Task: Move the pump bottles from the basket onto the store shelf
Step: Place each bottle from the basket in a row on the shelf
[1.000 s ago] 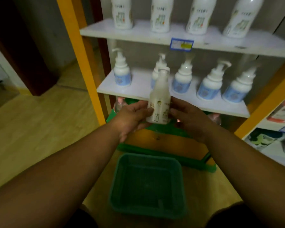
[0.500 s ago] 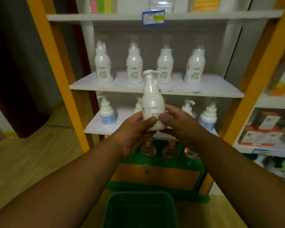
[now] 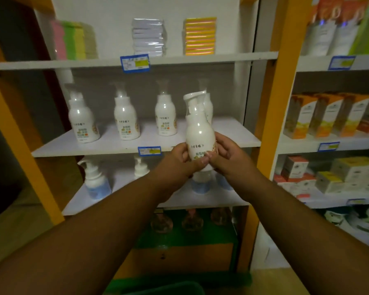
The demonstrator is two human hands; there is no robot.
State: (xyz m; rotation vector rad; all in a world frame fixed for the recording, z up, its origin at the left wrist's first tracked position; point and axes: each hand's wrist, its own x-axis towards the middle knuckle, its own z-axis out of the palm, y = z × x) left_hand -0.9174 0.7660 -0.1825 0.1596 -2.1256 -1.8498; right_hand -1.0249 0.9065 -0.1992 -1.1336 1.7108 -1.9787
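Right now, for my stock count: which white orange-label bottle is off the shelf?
The bottle gripped by left hand and right hand; the others stand on the shelf.

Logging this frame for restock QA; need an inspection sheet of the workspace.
Surface: middle shelf, white, bare at its right end.
Job's things: pump bottle held before the shelf, not yet set down; four matching bottles stand there, one partly hidden; basket just in view at frame bottom.
Clutter: nothing seen.
Grippers: left hand and right hand both grip the pump bottle.
Cables: nothing seen.
Surroundings: blue-labelled bottles below, stacked packs above, boxes in the right bay.
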